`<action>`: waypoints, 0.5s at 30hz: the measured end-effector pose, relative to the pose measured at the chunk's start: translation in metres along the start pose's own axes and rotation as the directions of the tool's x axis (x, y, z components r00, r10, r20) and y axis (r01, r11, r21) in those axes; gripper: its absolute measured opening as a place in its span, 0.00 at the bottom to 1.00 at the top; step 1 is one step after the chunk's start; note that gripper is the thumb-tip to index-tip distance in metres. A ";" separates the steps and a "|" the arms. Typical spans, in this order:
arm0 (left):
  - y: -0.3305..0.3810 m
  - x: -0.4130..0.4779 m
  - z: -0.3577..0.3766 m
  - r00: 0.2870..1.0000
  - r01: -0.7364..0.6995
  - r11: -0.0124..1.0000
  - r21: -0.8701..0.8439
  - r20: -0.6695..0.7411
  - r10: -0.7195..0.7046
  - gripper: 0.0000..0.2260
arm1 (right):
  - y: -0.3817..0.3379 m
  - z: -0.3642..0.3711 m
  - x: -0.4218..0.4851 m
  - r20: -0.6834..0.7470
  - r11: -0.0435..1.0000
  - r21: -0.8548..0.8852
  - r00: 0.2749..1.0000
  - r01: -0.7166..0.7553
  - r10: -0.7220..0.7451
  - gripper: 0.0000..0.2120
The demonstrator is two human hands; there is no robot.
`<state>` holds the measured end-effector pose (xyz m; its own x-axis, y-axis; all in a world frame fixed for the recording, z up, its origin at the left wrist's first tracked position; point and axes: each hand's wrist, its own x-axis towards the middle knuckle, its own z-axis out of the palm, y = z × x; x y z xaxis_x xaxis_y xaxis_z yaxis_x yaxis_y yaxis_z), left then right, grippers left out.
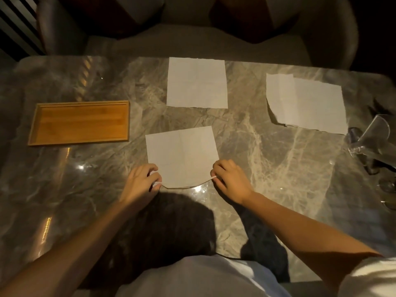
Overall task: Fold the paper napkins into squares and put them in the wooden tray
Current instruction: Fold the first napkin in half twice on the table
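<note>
A dim, warmly lit dining or lounge spot, restaurant or home I cannot tell: a polished marble worktop (267,159), a cushioned upholstered seat (192,43) on the far side, a clear acrylic stand (372,136) at the right edge.

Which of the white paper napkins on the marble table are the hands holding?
The white paper napkin nearest the person: left hand and right hand pinch its near corners. The far middle napkin and the right-side napkins lie untouched.

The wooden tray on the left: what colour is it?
The wooden tray is a warm honey-orange with visible grain, seen best in the head view.
</note>
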<state>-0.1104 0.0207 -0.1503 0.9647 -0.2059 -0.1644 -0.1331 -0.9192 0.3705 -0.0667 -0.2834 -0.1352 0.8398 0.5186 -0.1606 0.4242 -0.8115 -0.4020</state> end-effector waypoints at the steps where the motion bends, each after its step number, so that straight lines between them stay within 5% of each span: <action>1: 0.000 -0.004 0.000 0.998 -0.061 0.998 0.005 -0.003 0.061 0.06 | 0.000 -0.002 -0.005 0.006 1.000 0.014 1.000 0.026 -0.026 0.05; 6: 0.008 -0.018 0.000 0.980 -0.199 0.973 -0.115 -0.015 0.199 0.05 | 0.000 -0.010 -0.034 0.073 0.990 0.116 0.993 0.081 -0.089 0.08; 11: 0.015 -0.030 0.006 0.964 -0.184 0.980 -0.075 0.181 0.195 0.37 | -0.002 -0.008 -0.058 0.147 0.990 0.143 0.989 -0.011 -0.010 0.10; 15: 0.020 -0.035 0.012 0.983 -0.175 0.962 -0.209 0.010 0.181 0.13 | -0.005 -0.007 -0.062 0.151 0.975 0.200 0.987 -0.094 0.064 0.06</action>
<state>-0.1494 0.0052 -0.1480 0.9225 -0.3719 -0.1036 -0.2490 -0.7782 0.5766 -0.1184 -0.3139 -0.1165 0.8048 0.4999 -0.3200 0.2667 -0.7862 -0.5575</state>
